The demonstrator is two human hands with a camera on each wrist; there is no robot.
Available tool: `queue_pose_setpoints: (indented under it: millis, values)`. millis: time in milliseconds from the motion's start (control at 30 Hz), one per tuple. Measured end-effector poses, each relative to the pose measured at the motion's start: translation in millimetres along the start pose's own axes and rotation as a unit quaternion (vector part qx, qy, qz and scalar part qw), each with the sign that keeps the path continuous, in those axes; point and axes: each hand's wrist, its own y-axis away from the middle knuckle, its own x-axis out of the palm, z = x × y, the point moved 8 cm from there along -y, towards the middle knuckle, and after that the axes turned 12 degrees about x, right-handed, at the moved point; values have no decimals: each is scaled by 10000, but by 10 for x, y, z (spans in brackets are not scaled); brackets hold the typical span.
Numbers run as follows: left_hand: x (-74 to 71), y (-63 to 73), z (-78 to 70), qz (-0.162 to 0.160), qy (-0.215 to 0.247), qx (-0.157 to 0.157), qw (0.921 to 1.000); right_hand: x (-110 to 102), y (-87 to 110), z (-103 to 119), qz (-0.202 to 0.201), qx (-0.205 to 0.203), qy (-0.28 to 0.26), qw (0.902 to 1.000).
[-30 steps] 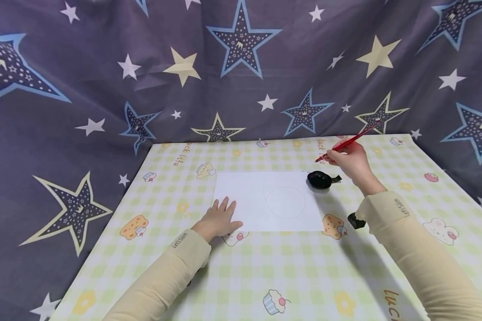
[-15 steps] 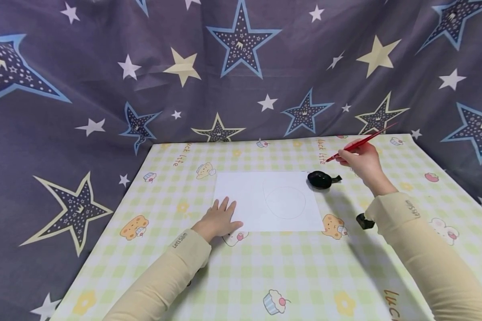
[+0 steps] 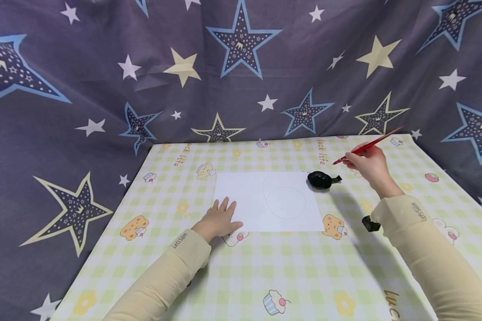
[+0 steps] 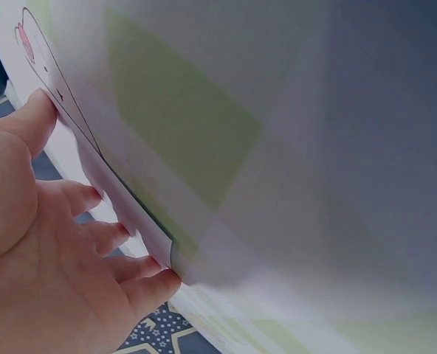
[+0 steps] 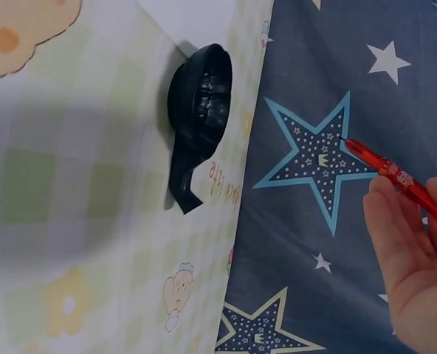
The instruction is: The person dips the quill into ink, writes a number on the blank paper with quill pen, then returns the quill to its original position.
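Observation:
My right hand (image 3: 373,167) pinches a red pen (image 3: 369,146) beyond the paper's right side, its tip pointing left. In the right wrist view, the pen (image 5: 403,184) shows a fine dark point and a printed pattern on the barrel. My left hand (image 3: 218,218) rests with spread fingers on the lower left corner of a white sheet of paper (image 3: 245,191). The left wrist view has the fingertips (image 4: 156,287) along the sheet's edge, which lifts slightly. A faint thin line on the paper forms a circle with a curve rising from its left side.
At the paper's upper right corner lies a black bowl-shaped thing (image 3: 319,180) with a short flat handle. A green-and-white checked tablecloth (image 3: 225,285) with cartoon prints covers the table. Behind it hangs a dark curtain (image 3: 233,98) with stars. A small black piece (image 3: 371,224) shows beneath the right cuff.
My right hand has moved to the right with the pen, away from the paper and past the black bowl-shaped thing. The left hand, the paper and the drawn line look the same.

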Motion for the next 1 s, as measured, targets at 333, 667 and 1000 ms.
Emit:
queue_pose_setpoints:
  millis: [333,667,1000]
  values:
    - [-3,0,-4,-7,-21,13,10000,-105,4,-86,-4,-1,91,10000]
    - [-35,39,-43,-48,88,19,9999,-170,21,-212,-97,217,514,9984]
    - [-41,45,-53,-21,48,11,10000,-179,53,-241,60,115,359,9993]
